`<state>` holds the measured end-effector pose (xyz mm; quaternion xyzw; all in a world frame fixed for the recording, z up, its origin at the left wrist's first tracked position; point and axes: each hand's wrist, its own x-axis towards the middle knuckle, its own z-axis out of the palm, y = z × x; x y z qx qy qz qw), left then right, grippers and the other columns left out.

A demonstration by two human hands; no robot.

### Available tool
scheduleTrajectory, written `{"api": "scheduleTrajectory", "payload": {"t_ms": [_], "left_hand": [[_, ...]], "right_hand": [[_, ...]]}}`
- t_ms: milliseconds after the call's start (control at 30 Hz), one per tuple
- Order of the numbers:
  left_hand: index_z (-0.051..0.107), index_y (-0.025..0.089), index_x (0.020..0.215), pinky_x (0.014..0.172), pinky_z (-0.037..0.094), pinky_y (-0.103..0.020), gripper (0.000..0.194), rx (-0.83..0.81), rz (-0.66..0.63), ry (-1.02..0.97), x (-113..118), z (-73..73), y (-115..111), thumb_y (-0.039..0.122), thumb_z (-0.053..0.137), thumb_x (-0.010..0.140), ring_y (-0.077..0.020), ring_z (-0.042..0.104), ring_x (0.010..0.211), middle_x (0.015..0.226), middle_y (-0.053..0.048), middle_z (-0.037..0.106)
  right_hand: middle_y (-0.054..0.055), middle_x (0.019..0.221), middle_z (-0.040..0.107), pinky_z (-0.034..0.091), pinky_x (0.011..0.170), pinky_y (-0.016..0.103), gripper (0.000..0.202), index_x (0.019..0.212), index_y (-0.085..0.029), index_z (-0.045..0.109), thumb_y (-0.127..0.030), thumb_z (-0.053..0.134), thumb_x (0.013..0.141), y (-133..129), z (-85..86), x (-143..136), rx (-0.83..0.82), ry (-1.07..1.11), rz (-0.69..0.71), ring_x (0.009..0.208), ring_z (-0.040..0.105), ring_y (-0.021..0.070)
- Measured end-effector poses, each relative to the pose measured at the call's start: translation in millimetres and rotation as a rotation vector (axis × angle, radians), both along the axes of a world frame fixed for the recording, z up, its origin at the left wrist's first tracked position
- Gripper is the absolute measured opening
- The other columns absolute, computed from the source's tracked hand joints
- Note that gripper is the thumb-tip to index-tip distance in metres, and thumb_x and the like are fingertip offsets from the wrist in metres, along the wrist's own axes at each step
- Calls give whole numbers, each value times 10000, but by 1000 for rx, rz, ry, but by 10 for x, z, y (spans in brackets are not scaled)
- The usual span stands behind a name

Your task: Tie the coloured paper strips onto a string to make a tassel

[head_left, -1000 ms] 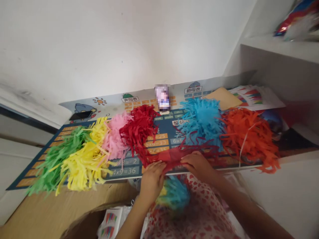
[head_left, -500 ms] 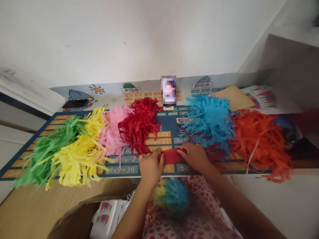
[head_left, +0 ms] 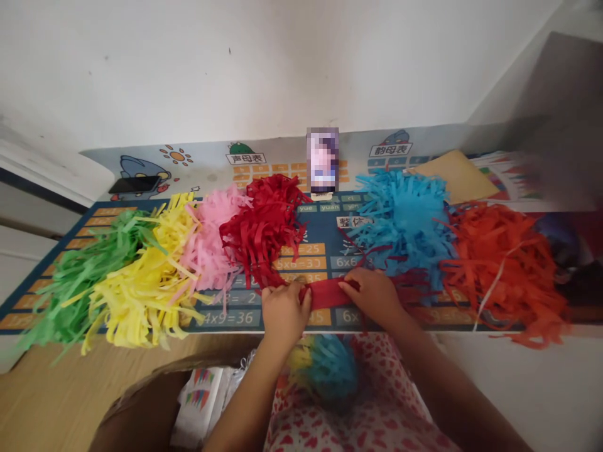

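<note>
Between my two hands a flat strip of dark red tissue paper [head_left: 328, 294] is stretched over the desk mat. My left hand [head_left: 284, 309] pinches its left end, and my right hand [head_left: 372, 295] pinches its right end. Dark red fringe runs out past both hands. Behind my left hand lies a red fringed tissue bunch [head_left: 266, 223], with pink [head_left: 217, 235], yellow [head_left: 146, 295] and green [head_left: 101, 270] bunches further left. A blue bunch [head_left: 407, 220] sits behind my right hand, and an orange-red bunch [head_left: 504, 270] lies to its right.
A phone [head_left: 323, 160] with a lit screen stands against the wall; a dark phone [head_left: 134, 184] lies at the back left. A tan envelope [head_left: 459, 176] is at the back right. Below the desk are a brown box [head_left: 136, 402] holding packets and a blue-yellow bunch [head_left: 330, 367] on my lap.
My view has shifted slightly. Both hands keep their grip on the red strip, which lies a little flatter and straighter; the bunches stay in place.
</note>
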<state>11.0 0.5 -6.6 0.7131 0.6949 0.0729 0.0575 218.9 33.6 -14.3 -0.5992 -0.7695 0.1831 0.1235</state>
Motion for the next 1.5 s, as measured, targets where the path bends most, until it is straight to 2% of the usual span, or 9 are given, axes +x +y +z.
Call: {"api": "scheduleTrajectory", "payload": {"t_ms": [133,233,333,400,500,700,1000,1200,1500], "left_hand": [[667,202,1034,862,376,-432,214,197,-70,13,-35,35,-6,344,567,909,-300,615,991,1065,-134,699],[655,228,1062,937,358,-429,172,275,-415,64,-92,88,64,240,539,936,-282,551,1121,1199,-117,652],[656,224,959,899,374,-391,142,129,-820,150,-135,165,156,206,516,949,-236,584,1001,997,-71,686],[652,205,943,894,373,-394,131,74,-905,199,-145,219,181,206,521,944,-233,592,951,927,-70,678],[654,192,952,952,340,-430,124,76,-883,213,-134,276,141,218,535,926,-243,596,952,933,-75,675],[650,165,943,945,340,-474,280,137,-723,124,-72,228,52,427,572,880,-279,585,950,959,-101,675],[666,184,884,928,343,-453,111,251,-623,-34,-205,76,100,214,560,894,-233,611,904,915,-58,709],[702,210,898,866,378,-412,220,126,-476,-252,-369,27,135,289,506,959,-224,609,944,945,-49,721],[711,210,839,793,357,-402,231,13,-301,-130,-229,80,191,306,521,928,-259,597,939,954,-56,727]], "right_hand": [[33,874,721,337,753,321,150,855,-214,673,-314,573,905,-2,27,47,48,-21,-46,819,625,193],[81,952,704,338,789,354,140,958,-192,666,-262,560,899,-34,120,101,216,-109,-101,890,605,233],[92,1117,687,323,912,396,157,974,-208,675,-199,540,895,-104,219,140,336,-70,158,1036,583,240],[65,1156,687,275,1017,425,155,966,-227,681,-195,555,880,-151,237,160,328,-28,418,1067,582,224],[71,1094,709,261,1054,438,147,971,-207,683,-215,585,863,-169,171,189,300,-41,580,1019,603,219],[32,846,737,328,926,366,122,801,-193,664,-149,569,863,1,77,198,304,75,481,785,630,161],[42,1028,712,312,876,369,239,1059,-220,681,-297,704,834,77,86,252,186,88,450,976,605,220],[23,928,703,290,768,329,167,865,-216,723,-326,613,927,238,-16,338,65,114,358,895,595,183],[0,749,687,249,691,301,328,649,-181,661,-360,610,919,357,105,198,-15,-1,230,792,584,157]]}}
